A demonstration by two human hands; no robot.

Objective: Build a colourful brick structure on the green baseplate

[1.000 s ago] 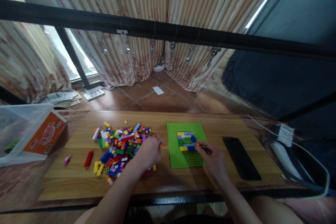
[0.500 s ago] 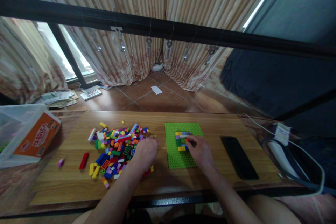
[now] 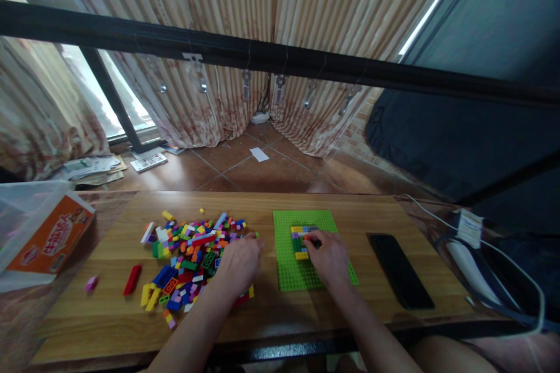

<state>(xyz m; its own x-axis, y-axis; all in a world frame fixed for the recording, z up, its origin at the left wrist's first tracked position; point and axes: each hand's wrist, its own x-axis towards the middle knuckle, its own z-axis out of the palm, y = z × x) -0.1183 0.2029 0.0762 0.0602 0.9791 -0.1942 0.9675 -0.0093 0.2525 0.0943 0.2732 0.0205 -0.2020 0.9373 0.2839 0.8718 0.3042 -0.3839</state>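
Observation:
A green studded baseplate (image 3: 286,271) lies on the wooden table, bearing a small ring of yellow, green, purple and grey bricks (image 3: 297,229). Over the right side of that ring is my right hand (image 3: 330,256), thumb and forefinger pinched on a small orange-red brick (image 3: 307,238). My left hand (image 3: 240,259) rests at the right edge of a heap of mixed toy bricks (image 3: 190,265). Its fingers are curled together, with a speck of green at their tips. Whether that hand holds a brick is hidden.
A black phone (image 3: 400,271) lies right of the baseplate, near a white cable (image 3: 431,210). Left of the heap are a red brick (image 3: 132,280) and a pink brick (image 3: 91,284). A clear plastic box (image 3: 35,198) with an orange label stands at the far left. A dark bar (image 3: 262,49) crosses ahead.
The view has tilted up slightly, so the table sits lower. My right hand, with the orange-red brick, has shifted slightly left over the brick ring. My left hand stays by the heap.

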